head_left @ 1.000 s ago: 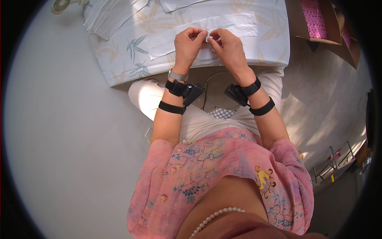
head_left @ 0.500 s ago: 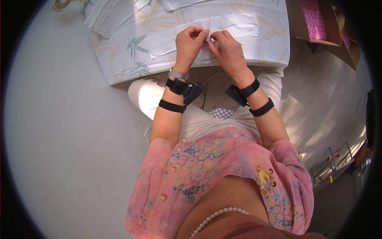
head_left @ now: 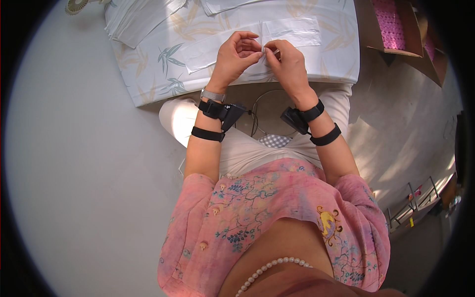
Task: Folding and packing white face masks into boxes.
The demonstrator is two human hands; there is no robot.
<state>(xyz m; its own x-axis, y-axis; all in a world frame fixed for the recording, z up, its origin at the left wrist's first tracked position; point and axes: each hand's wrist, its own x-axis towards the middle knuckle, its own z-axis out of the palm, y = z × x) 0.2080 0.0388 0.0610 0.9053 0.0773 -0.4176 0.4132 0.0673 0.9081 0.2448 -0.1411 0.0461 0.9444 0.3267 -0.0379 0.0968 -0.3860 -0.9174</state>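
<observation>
My left hand [head_left: 236, 55] and my right hand [head_left: 288, 60] meet over the near part of the table, fingertips almost touching. Thumb and fingers of the right hand are pinched together. On the left, the thumb reaches to the same spot while the other fingers curl above it. Whatever sits between the fingertips is too small to make out. Beneath and beyond the hands lie thin, white, creased flat pieces, like plastic bags or film: a long left piece [head_left: 199, 52] and a right piece [head_left: 299, 30]. A narrow upright line shows between them.
A table [head_left: 143, 81] with a leaf-print cover holds a stack of white sheets [head_left: 143, 20] at far left and more white sheets [head_left: 222, 5] at the back. Cardboard boxes [head_left: 413, 29] with pink bumpy material [head_left: 390, 24] stand at right. A small fan [head_left: 76, 5] is at far left.
My left hand has shifted slightly left and its fingers have opened out from a tighter pinch. The right hand has moved slightly nearer. More of the right white piece's left edge shows.
</observation>
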